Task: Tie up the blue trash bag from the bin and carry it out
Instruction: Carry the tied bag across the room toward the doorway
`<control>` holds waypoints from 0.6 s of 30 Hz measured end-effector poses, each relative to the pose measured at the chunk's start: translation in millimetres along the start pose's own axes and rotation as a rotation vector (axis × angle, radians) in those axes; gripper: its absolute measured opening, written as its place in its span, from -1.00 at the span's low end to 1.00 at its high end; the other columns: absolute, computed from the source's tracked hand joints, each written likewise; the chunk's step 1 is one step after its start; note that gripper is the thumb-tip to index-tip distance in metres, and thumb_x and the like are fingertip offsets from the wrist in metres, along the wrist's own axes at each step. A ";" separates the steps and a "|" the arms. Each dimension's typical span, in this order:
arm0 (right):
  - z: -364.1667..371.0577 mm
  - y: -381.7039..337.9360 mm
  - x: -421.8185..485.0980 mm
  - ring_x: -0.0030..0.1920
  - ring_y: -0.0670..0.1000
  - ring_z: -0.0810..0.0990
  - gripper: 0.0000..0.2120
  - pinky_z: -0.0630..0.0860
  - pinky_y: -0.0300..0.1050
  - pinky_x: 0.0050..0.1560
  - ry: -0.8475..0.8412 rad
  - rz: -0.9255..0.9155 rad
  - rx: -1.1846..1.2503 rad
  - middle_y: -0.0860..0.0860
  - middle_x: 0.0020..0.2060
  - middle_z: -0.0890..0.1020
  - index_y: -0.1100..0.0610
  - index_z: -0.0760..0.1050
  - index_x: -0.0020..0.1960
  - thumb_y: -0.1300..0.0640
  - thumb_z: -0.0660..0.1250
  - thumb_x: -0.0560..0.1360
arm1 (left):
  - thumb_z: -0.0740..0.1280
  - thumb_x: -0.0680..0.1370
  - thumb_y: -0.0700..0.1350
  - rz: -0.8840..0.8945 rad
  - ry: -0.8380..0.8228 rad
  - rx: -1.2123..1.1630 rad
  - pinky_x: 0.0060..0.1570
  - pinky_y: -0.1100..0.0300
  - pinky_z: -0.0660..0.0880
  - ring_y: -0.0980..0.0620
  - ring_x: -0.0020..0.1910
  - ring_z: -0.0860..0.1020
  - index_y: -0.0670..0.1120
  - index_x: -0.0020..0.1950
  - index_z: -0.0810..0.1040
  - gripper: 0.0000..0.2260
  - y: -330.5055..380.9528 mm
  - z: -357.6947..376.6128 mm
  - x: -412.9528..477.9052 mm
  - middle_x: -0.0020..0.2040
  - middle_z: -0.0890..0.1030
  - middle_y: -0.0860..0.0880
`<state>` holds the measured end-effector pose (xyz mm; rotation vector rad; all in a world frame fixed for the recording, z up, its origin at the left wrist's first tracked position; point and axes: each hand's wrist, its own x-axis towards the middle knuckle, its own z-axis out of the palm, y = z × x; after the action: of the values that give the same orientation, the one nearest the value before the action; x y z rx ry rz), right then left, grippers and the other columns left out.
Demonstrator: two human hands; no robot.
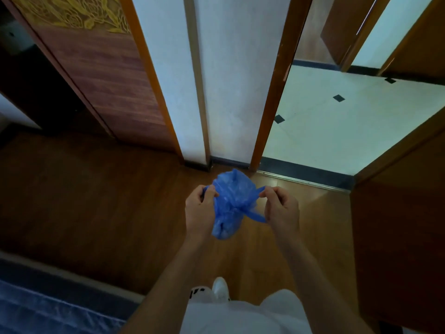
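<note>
I hold the blue trash bag (231,203) in the air between my two hands, above the wooden floor (96,201) and just short of the doorway threshold (305,175). My left hand (201,208) is pinched shut on one twisted strip of the bag's mouth, and my right hand (280,208) is pinched shut on the other strip, which runs under my fingers. The two strips cross at a gathered point near the bag's middle; whether it is a finished knot I cannot tell. The lower part of the bag hangs as a small rounded bulge, so something sits inside, but the plastic is too cloudy to show what. Beyond the threshold lies a white tiled floor (349,116) with small dark diamonds. My white shoe (220,289) shows below, partly hidden by my white clothing. The bin is out of view.
</note>
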<state>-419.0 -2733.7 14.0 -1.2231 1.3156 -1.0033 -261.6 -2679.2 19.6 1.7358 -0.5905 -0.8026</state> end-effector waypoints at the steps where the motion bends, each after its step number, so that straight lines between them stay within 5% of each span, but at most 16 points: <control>1: 5.6 -0.5 8.0 -0.50 -0.16 0.44 -0.75 0.39 -0.34 -0.47 0.004 0.003 -0.007 -0.13 -0.54 0.49 0.20 0.60 -0.13 0.14 0.25 0.64 | 0.25 0.60 -0.11 0.002 -0.004 0.005 -0.27 0.11 0.40 0.03 -0.31 0.44 -0.13 -0.24 0.53 -0.77 4.0 1.6 10.2 -0.33 0.50 -0.06; 8: 29.3 -5.4 81.9 -0.51 -0.14 0.40 -0.75 0.36 -0.28 -0.49 -0.003 0.012 -0.009 -0.11 -0.55 0.47 0.14 0.60 -0.18 0.17 0.26 0.63 | 0.26 0.58 -0.02 -0.035 0.009 0.050 -0.25 -0.01 0.43 0.00 -0.31 0.47 -0.04 -0.25 0.54 -0.76 7.9 23.1 86.8 -0.33 0.53 -0.07; 13: 37.3 2.4 147.5 -0.50 -0.16 0.41 -0.73 0.35 -0.33 -0.47 -0.037 0.045 -0.012 -0.12 -0.54 0.48 0.12 0.59 -0.21 0.16 0.26 0.63 | 0.25 0.62 -0.06 -0.128 0.017 0.034 -0.36 0.18 0.34 0.08 -0.39 0.43 -0.06 -0.24 0.53 -0.75 18.6 52.8 137.0 -0.38 0.48 0.00; 18: 43.3 -9.7 237.4 -0.49 -0.20 0.46 -0.73 0.36 -0.38 -0.45 -0.114 0.033 -0.033 -0.16 -0.53 0.51 0.15 0.58 -0.20 0.18 0.24 0.64 | 0.25 0.61 -0.04 -0.163 0.069 0.048 -0.25 0.00 0.47 -0.02 -0.31 0.54 -0.03 -0.24 0.56 -0.75 39.4 95.5 198.2 -0.31 0.57 -0.11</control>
<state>-362.8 -2966.8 -14.9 -1.2605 1.2642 -0.8787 -205.7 -2894.2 -5.4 1.8655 -0.4291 -0.8433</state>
